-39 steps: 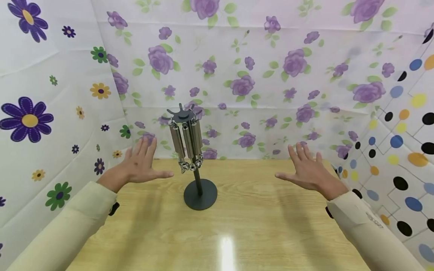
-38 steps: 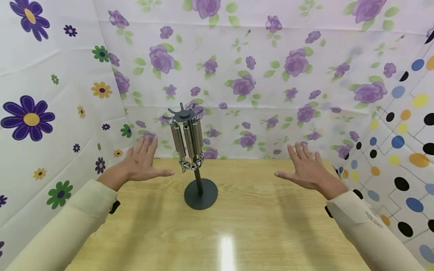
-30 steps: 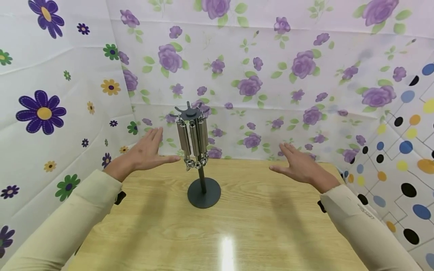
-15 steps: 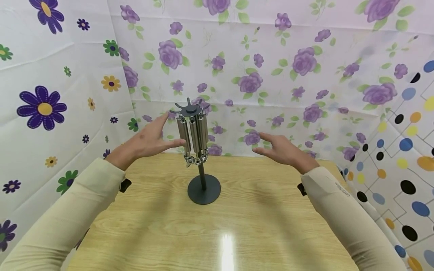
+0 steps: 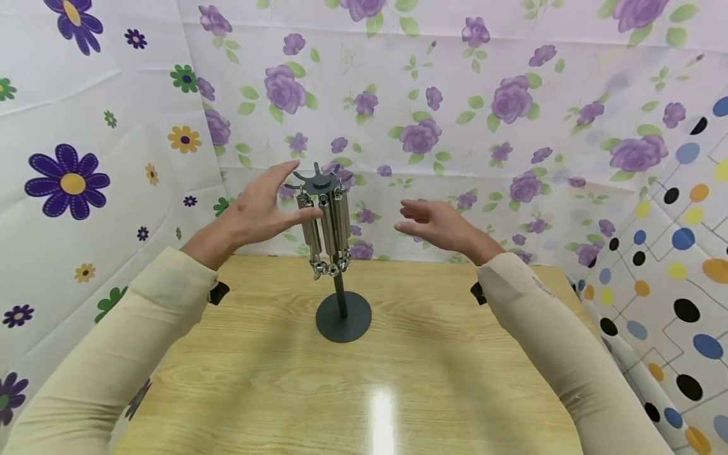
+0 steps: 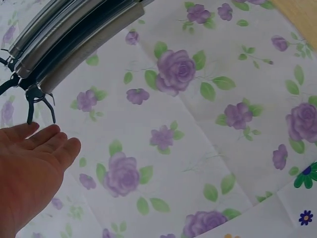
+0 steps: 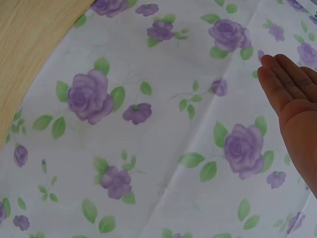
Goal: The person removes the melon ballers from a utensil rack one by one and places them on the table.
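Note:
A dark stand stands upright at the back left of the table, with a round base and a hooked top plate. Shiny metal tubes hang from its hooks, with small rings at their lower ends. My left hand is beside the stand's top, fingers apart and thumb in front of a tube; whether the thumb touches cannot be told. In the left wrist view, the left hand's fingers sit by the hooks, holding nothing. My right hand hovers right of the stand, holding nothing, its fingers fairly straight.
The wooden table reaches a rose-patterned cloth at the back. A flower-printed cloth hangs on the left and a dotted cloth on the right.
Both hands have risen and moved inward. The left has come close to the tubes and top plate; the right has shifted left toward the stand. The stand has stayed in place.

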`<state>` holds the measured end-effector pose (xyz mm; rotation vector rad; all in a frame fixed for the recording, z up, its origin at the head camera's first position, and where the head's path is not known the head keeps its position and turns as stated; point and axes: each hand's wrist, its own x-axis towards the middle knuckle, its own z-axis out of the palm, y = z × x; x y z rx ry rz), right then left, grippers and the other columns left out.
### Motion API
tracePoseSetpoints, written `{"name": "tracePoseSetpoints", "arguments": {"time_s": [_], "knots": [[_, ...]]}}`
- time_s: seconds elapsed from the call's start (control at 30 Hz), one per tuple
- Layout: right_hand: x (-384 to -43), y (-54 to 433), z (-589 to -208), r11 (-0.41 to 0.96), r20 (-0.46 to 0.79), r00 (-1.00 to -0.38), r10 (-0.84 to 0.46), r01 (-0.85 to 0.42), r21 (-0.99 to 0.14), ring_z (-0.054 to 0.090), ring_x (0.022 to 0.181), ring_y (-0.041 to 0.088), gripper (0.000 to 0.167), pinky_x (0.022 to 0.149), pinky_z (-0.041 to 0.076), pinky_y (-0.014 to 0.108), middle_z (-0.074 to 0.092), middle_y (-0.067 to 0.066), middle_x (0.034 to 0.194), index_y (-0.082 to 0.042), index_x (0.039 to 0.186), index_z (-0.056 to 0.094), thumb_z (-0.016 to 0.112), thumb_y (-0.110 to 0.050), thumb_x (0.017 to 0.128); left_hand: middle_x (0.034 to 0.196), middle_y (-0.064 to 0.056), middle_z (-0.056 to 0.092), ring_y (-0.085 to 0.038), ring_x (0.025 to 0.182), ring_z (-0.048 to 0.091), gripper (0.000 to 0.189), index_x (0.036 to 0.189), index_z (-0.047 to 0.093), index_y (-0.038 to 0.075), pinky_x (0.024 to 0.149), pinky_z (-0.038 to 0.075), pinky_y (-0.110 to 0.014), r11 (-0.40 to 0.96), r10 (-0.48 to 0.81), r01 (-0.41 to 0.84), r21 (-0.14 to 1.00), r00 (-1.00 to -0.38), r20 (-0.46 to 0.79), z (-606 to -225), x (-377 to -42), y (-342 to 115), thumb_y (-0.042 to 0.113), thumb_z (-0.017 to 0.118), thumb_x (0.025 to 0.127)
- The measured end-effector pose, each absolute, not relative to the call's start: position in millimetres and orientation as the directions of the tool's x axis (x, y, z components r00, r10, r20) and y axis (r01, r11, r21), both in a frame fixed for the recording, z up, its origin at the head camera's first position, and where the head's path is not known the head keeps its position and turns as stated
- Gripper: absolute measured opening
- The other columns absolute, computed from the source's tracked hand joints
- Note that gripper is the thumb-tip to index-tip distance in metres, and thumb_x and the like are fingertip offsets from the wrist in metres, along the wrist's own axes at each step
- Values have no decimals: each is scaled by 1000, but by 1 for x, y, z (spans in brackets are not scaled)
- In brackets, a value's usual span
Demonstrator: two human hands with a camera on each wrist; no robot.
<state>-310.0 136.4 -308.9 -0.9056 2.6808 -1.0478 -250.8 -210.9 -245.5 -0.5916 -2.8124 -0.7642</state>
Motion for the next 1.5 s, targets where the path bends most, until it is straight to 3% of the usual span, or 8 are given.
{"name": "tracePoseSetpoints", "arguments": {"time_s": [0.33,0.5,0.9,1.0,1.1,1.23,1.43,1.5], "knots": [[-314,111,-304,513,127,-807,-576,-478,-713,53,131,26,64,104,44,45,54,10,145,-10,153,41,62,-39,100,151,-11,44,-34,138,41,74,146,53,8,106,36,-55,787,358,473,395,-873,331,-238,-255,-194,58,65,92],[-315,101,-303,485,143,-806,-575,-476,-733,55,129,26,62,103,45,44,56,11,142,-9,152,43,62,-37,101,146,-14,50,-35,132,47,70,142,58,8,103,41,-53,788,342,462,407,-878,334,-238,-257,-185,56,66,92],[-315,83,-304,403,187,-788,-586,-484,-777,58,125,23,58,102,46,41,59,10,140,-8,150,47,62,-35,101,139,-15,58,-32,121,59,55,140,60,10,88,50,-46,749,388,494,441,-867,312,-233,-264,-190,38,70,93],[-317,81,-304,386,194,-786,-587,-482,-787,58,124,23,57,102,46,40,59,10,139,-8,150,47,62,-33,101,137,-16,59,-30,110,64,53,140,61,10,79,52,-41,738,418,515,437,-856,303,-230,-268,-193,35,70,93],[-319,79,-304,371,202,-784,-586,-482,-794,59,124,23,54,102,46,40,60,11,138,-6,149,48,62,-29,102,135,-15,61,-25,84,66,51,138,62,11,64,49,-34,729,438,532,431,-846,304,-228,-272,-196,32,71,92],[-320,77,-304,360,210,-777,-593,-490,-794,60,123,23,53,102,46,39,60,11,138,-5,149,48,62,-26,102,132,-13,64,-18,56,50,48,136,65,13,51,39,-28,722,447,539,434,-842,303,-227,-276,-200,29,71,91],[-320,70,-302,318,229,-763,-604,-495,-809,60,122,24,51,100,47,37,60,13,138,-3,148,48,62,-21,102,131,-13,65,-14,51,49,45,133,67,12,50,38,-27,683,465,552,479,-833,298,-227,-280,-203,20,71,89],[-321,68,-301,305,234,-762,-604,-492,-815,61,122,24,50,99,48,36,60,14,138,-3,147,48,62,-19,102,131,-13,64,-12,44,43,45,133,67,12,48,36,-26,663,475,556,501,-830,292,-227,-282,-203,16,70,88]]}}
